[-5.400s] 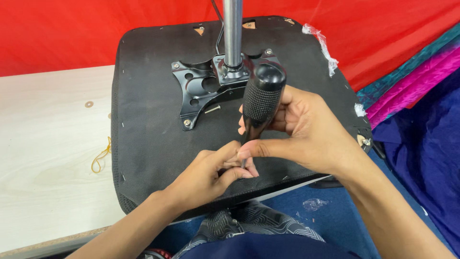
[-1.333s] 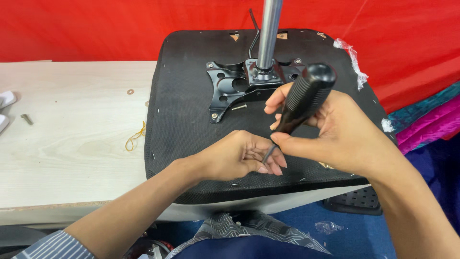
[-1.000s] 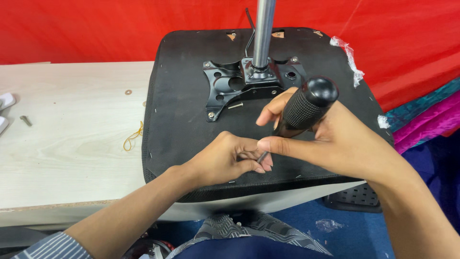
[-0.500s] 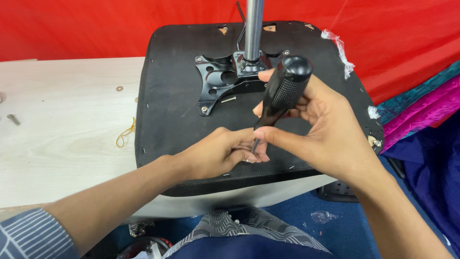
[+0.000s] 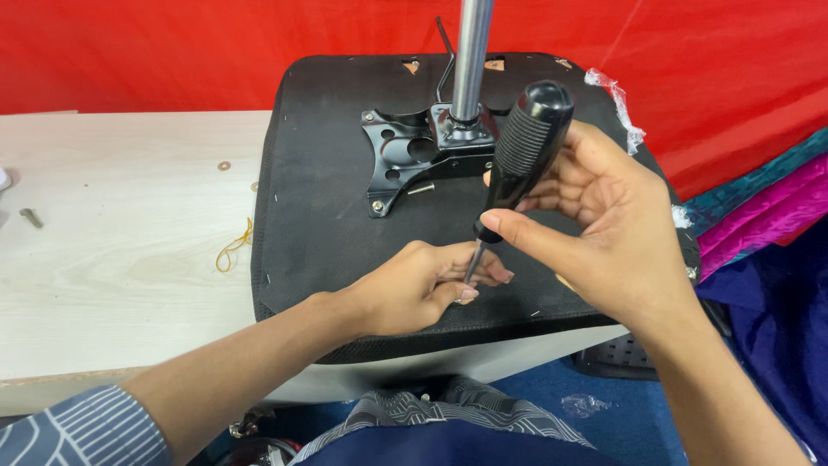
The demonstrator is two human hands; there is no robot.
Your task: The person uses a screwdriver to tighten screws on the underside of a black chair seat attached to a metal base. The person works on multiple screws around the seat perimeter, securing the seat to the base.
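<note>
A black chair seat lies upside down on a pale wooden table. A black metal mounting plate with a chrome post is fixed to its underside. My right hand grips the ribbed black handle of a screwdriver, held nearly upright and tilted a little to the right. My left hand pinches the thin shaft near its tip, against the seat's fabric close to the front edge. The tip itself is hidden by my fingers.
A loose screw lies beside the plate. On the table are a yellow rubber band, a small washer and a bolt. Red cloth hangs behind; pink and blue fabric is piled at the right.
The view has shifted slightly from side to side. Both hands stay on the screwdriver at the seat's front edge; the handle's tilt has changed a little.
</note>
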